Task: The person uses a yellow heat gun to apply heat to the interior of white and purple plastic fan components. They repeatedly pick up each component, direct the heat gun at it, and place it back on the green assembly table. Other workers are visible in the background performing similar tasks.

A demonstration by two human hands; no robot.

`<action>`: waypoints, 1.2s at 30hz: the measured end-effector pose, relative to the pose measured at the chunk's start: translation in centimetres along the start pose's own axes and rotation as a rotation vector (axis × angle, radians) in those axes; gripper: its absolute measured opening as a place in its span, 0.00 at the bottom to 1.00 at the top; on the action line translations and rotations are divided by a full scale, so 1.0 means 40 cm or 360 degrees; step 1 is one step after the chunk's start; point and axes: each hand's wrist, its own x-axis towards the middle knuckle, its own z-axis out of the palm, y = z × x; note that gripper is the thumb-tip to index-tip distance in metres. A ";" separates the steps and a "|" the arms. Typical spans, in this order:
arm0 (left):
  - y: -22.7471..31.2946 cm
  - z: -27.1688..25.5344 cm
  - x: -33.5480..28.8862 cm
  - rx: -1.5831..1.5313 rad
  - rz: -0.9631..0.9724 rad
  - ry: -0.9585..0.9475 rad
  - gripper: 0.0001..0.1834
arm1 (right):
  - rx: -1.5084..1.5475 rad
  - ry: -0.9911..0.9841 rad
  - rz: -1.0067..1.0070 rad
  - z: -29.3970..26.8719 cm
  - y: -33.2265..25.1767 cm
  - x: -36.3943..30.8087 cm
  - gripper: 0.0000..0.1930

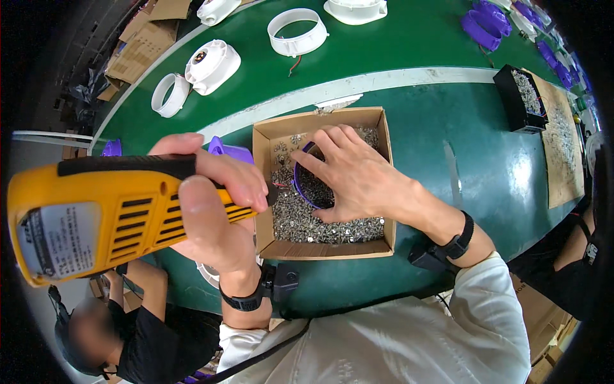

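My left hand [220, 211] is wrapped round a yellow and black power screwdriver [137, 208], which lies level with its narrow end toward the box. The tool's tip is mostly hidden behind my fingers. My right hand [355, 169] reaches into an open cardboard box [320, 251] of small metal screws [339, 232]. Its fingers arch over a purple ring-shaped part [298, 185] that sits among the screws, thumb and fingertips at its rim. Screws show inside the ring, and a short red wire lies beside it.
White round housings [214, 67] and a white ring [297, 33] stand on the green bench beyond a pale strip. A purple part [230, 152] lies left of the box. A black bin of screws [519, 99] sits at right beside a cardboard sheet [561, 150]. Co-workers are at lower left and right.
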 end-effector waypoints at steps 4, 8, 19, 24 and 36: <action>-0.008 0.006 -0.014 0.0032 -0.0054 -0.0004 0.25 | 0.0007 -0.0005 0.0015 -0.003 -0.001 -0.002 0.40; -0.002 0.010 -0.016 0.0029 -0.0060 -0.0002 0.25 | 0.0004 -0.0009 0.0020 -0.002 -0.002 -0.002 0.39; -0.008 0.011 -0.018 -0.0025 -0.0061 -0.0057 0.26 | -0.0034 -0.0035 0.0030 -0.004 -0.003 0.000 0.39; -0.016 0.012 -0.020 -0.0037 -0.0078 -0.0067 0.25 | -0.0036 -0.0025 0.0031 0.001 0.002 -0.003 0.39; -0.019 0.016 -0.019 0.0030 -0.0047 -0.0065 0.26 | -0.0031 -0.0028 0.0032 0.003 0.002 -0.003 0.39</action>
